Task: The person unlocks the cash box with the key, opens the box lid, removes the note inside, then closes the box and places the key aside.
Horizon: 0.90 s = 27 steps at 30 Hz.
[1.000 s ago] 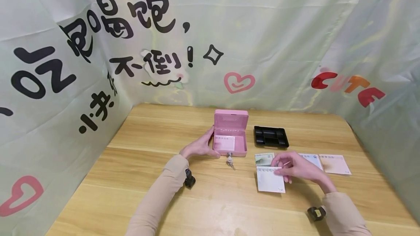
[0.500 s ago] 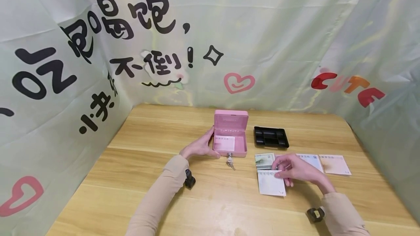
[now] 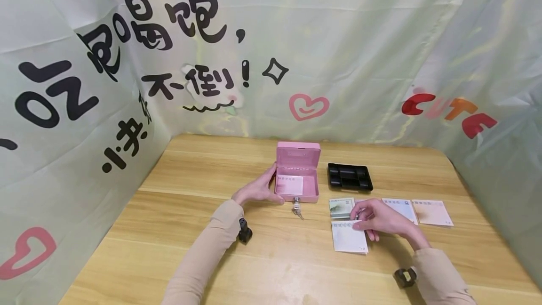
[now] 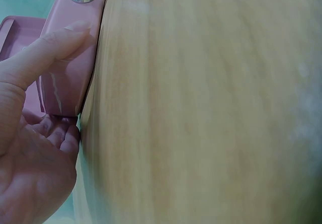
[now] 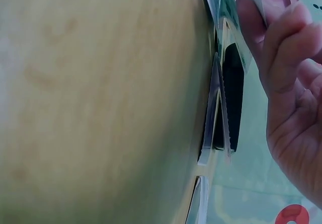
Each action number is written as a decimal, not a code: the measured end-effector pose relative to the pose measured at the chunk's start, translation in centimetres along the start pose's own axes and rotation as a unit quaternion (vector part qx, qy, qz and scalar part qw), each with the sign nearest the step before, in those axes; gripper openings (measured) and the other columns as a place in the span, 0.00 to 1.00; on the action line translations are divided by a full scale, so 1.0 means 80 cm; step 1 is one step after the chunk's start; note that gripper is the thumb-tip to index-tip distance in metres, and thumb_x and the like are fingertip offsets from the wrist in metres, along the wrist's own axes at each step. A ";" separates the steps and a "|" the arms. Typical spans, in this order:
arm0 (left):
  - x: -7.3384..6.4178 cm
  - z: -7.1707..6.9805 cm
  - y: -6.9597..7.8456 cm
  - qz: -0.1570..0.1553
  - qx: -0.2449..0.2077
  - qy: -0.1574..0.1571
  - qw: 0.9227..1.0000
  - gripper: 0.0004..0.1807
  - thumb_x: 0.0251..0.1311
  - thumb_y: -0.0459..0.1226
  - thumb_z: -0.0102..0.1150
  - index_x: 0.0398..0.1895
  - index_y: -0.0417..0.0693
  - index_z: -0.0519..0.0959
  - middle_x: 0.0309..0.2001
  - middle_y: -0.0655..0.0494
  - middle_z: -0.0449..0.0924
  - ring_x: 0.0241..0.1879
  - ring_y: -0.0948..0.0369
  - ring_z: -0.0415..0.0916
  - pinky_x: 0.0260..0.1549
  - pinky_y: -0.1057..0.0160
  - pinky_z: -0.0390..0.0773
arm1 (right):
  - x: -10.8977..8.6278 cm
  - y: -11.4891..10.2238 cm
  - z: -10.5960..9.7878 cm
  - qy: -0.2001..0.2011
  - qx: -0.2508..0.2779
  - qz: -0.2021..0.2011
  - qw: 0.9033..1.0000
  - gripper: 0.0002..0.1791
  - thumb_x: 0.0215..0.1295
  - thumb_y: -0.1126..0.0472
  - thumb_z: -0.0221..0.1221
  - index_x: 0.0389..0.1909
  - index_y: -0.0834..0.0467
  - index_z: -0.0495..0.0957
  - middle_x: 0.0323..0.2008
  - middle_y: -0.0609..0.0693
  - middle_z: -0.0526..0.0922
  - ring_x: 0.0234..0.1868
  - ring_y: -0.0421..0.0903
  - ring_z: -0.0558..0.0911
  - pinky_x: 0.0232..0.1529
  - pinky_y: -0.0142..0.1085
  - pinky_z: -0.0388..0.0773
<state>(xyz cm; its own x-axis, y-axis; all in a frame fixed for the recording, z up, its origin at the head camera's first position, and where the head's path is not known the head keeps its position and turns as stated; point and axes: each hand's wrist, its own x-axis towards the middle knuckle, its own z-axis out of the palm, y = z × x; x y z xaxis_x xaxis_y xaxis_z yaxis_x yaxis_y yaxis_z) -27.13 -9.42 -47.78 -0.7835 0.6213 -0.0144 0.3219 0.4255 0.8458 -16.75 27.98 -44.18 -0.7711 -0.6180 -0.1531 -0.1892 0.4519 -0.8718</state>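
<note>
A small pink cash box (image 3: pixel 311 187) stands with its lid raised, and a pinkish banknote (image 3: pixel 290 185) lies inside it. My left hand (image 3: pixel 259 190) holds the box at its front left corner, the thumb (image 4: pixel 48 53) against the front face and the fingers along the side. Keys (image 3: pixel 298 210) hang from the front lock. With thumb and fingertips my right hand (image 3: pixel 383 217) pinches a pale banknote (image 3: pixel 349 237) by its upper right edge. Just behind that note lies a green banknote (image 3: pixel 341 208), partly covered by the hand.
Behind the right hand sits a black compartment tray (image 3: pixel 349 176). To the right lie a blue banknote (image 3: pixel 401 208) and a pinkish-brown banknote (image 3: pixel 433 212) on the wooden table (image 3: pixel 262 267). A printed curtain (image 3: pixel 364 60) closes off the back and sides.
The pale banknote in my right hand has come slightly down toward me, uncovering more of the green note behind it. My left hand has stayed at the cash box.
</note>
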 end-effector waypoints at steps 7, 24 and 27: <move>-0.001 0.000 -0.001 0.009 -0.006 0.000 1.000 0.72 0.43 0.34 0.80 0.82 0.50 0.35 0.83 0.46 0.36 0.82 0.51 0.36 0.82 0.49 0.42 | 0.001 0.002 -0.001 0.002 0.002 0.005 1.000 0.12 0.64 0.67 0.64 0.41 0.71 0.76 0.19 0.63 0.82 0.12 0.34 0.77 0.11 0.39 0.78; -0.001 0.000 0.000 -0.004 -0.005 0.000 1.000 0.72 0.43 0.35 0.81 0.82 0.50 0.34 0.83 0.46 0.36 0.82 0.51 0.36 0.82 0.49 0.42 | -0.001 0.003 -0.002 0.005 -0.003 0.021 1.000 0.11 0.65 0.65 0.64 0.41 0.70 0.77 0.19 0.62 0.82 0.12 0.34 0.75 0.10 0.37 0.77; -0.001 0.000 0.000 -0.006 -0.008 0.001 1.000 0.72 0.43 0.35 0.81 0.82 0.50 0.35 0.83 0.46 0.36 0.82 0.51 0.36 0.82 0.49 0.41 | -0.002 0.004 -0.002 0.009 -0.004 0.020 1.000 0.11 0.65 0.64 0.64 0.40 0.69 0.78 0.20 0.61 0.83 0.12 0.35 0.76 0.10 0.37 0.77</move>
<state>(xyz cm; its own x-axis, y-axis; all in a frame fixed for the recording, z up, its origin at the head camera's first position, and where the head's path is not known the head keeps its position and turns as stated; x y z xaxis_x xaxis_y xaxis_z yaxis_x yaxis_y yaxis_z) -27.06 -9.46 -47.75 -0.7883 0.6149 -0.0227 0.3047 0.4221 0.8538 -16.80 28.33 -44.36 -0.7895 -0.5870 -0.1794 -0.1622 0.4814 -0.8613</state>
